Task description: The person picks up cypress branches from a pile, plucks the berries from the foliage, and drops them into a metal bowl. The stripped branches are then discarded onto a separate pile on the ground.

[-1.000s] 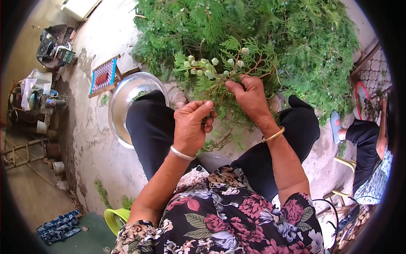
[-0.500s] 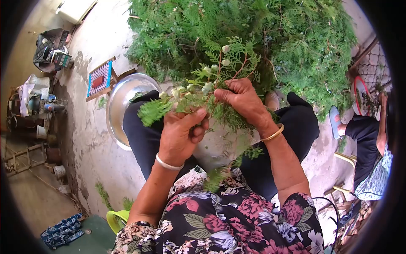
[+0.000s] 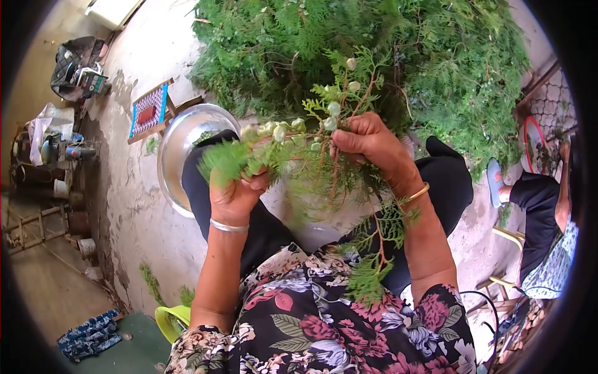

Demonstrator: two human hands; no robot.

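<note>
My right hand [image 3: 374,146] is closed on a leafy cypress branch [image 3: 333,168] above my lap. Pale green cones [image 3: 280,132] stud its upper twigs, which reach up and to the left. Long sprays hang below the grip as far as my flowered shirt. My left hand [image 3: 240,190] is curled at the branch's left end, among blurred green foliage [image 3: 224,161] that partly hides the fingers. A large heap of cut cypress greenery [image 3: 361,37] lies on the ground in front of me.
A shiny metal basin [image 3: 163,159] stands by my left knee, with a small woven stool [image 3: 149,113] behind it. Another person [image 3: 539,199] sits at the right, near a red-rimmed container [image 3: 526,146]. A lime-green container [image 3: 167,323] is beside my left elbow.
My left hand has moved left and slightly down, from mid-branch to its leafy left end. My right hand has shifted a little right, and a hanging spray now shows lower at the right.
</note>
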